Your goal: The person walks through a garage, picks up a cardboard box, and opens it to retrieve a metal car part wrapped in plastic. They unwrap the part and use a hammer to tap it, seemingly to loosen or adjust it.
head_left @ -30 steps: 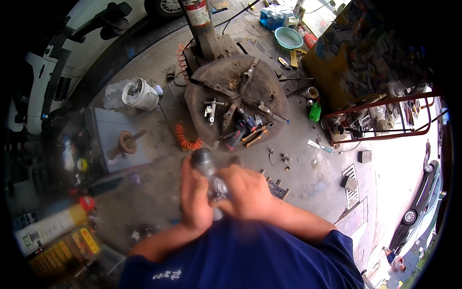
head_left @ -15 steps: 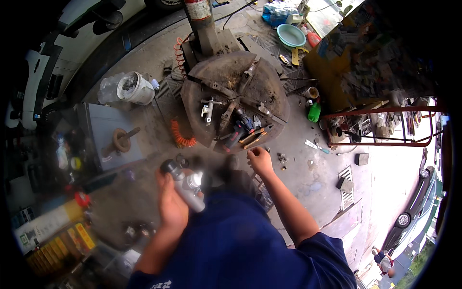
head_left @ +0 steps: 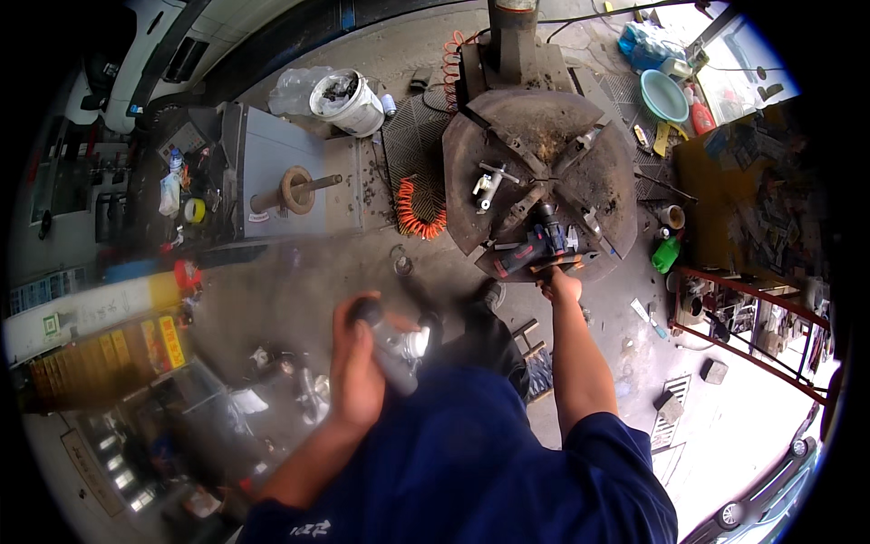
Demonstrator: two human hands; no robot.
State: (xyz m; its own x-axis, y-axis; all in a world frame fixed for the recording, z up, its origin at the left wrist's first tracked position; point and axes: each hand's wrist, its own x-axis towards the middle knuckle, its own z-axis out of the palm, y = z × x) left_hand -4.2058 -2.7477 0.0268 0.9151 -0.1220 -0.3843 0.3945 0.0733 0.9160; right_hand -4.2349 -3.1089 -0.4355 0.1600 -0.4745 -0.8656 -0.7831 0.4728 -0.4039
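Note:
My left hand (head_left: 358, 367) is wrapped around a grey cylindrical part (head_left: 395, 363) with a black end and a white cap on its side. It is held in front of my body, slightly blurred. My right hand (head_left: 562, 288) reaches to the near edge of a round dark metal turntable (head_left: 471, 195), its fingers closed on the handle ends of orange-handled pliers (head_left: 569, 261). The fingertips are partly hidden. Beside the pliers lies a black and red cordless drill (head_left: 526, 252). A silver metal fitting (head_left: 490, 188) rests on the turntable's left part.
A post (head_left: 513, 41) stands behind the turntable. An orange coiled hose (head_left: 417, 213) and a white bucket (head_left: 358, 109) are left of it. A metal flange with a shaft (head_left: 294, 190) sits on a grey surface. At right are a green bottle (head_left: 666, 255) and a red frame rack (head_left: 752, 290).
My right hand has moved forward to the pliers at the turntable's edge. The left hand still holds the grey part. The view has shifted, putting the turntable further right.

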